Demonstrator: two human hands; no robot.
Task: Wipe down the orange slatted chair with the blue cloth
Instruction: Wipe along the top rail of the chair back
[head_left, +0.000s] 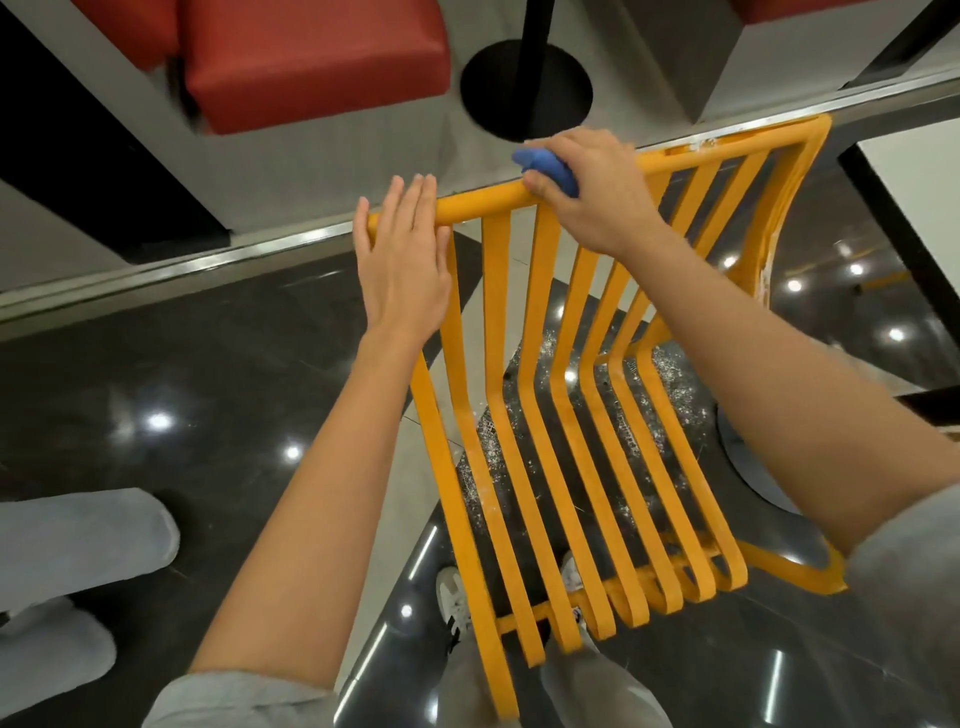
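Head view: looking down over an orange slatted chair (561, 415) that stands on a dark glossy floor (208, 389), its top rail toward 12 o'clock and its seat edge toward 6 o'clock.
Right hand (587, 187): its grip is closed round the blue cloth (545, 169), bunched and pressed onto the top rail about midway along it, at roughly 12 o'clock in the view.
Left hand (402, 249): fingers straight, palm laid flat against the rail's end at 11 o'clock; it holds nothing and seems to steady the frame.
Blue cloth: mostly hidden under the fingers, only a wad showing at the thumb side.
Chair condition: white scuffs or residue show on the rail's far corner at 1 o'clock and down the side post at 3 o'clock; whether that is dirt or worn paint I cannot tell.
Floor under the seat: pale specks scattered between the slats.
Progress: judged early to middle; the cloth is working the top rail.
Left to do: probably the marked corner, the side post, the long slats and the front edge at 6 o'clock.
Surroundings: red cushioned seat (311, 57) at 11 o'clock, black pedestal base (524, 88) at 12 o'clock.
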